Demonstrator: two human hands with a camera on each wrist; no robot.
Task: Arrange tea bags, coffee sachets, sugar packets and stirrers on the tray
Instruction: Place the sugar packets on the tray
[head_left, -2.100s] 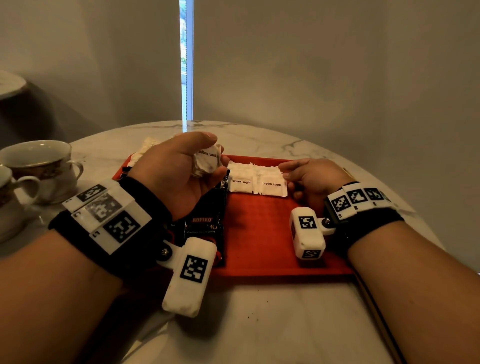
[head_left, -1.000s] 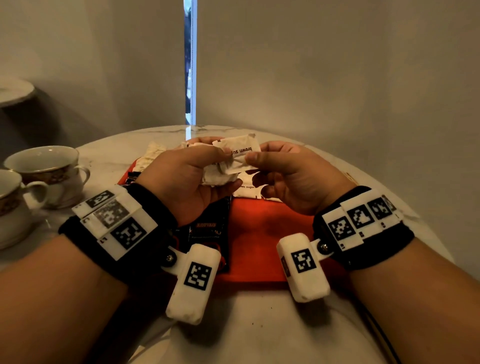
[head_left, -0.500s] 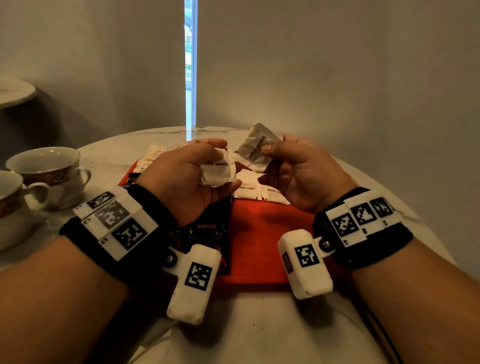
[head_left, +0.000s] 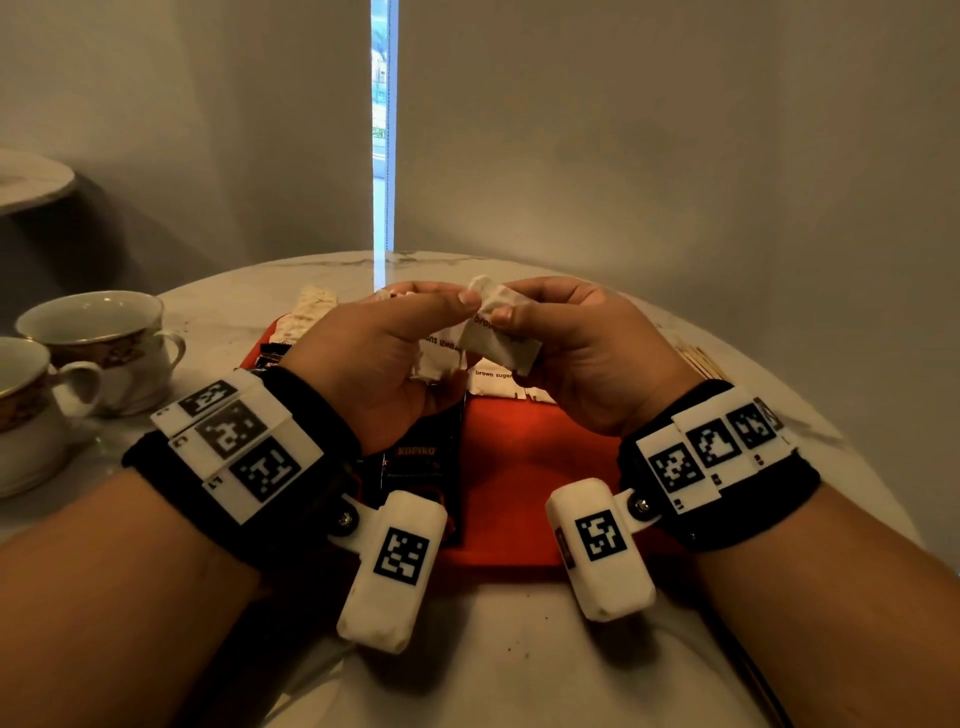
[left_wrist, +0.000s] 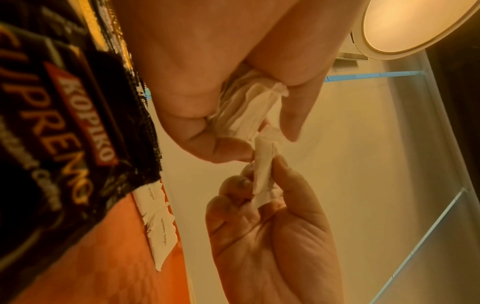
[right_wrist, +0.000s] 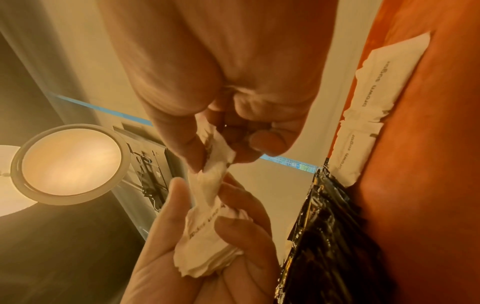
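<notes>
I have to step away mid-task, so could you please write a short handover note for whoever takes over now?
Left hand grips a bunch of sugar packets. Right hand pinches one packet at that bunch, above the red tray.
Done: two brown sugar packets and Kopiko coffee sachets lie on the tray.
Left: lay out the held packets; the stirrers are off the tray, on the table to its right. Tea bags not clearly identifiable.

head view: from above and behind both forearms, facing forward and down over the round tabletop (head_left: 519, 665) toward the wall. left wrist view: from under the left hand (left_wrist: 207, 72), very near, tipped up to a ceiling lamp (left_wrist: 410, 24). right wrist view: the same from under the right hand (right_wrist: 233, 72). all three share the white sugar packets (head_left: 498, 338) between the hands and the red tray (head_left: 519, 467).
</notes>
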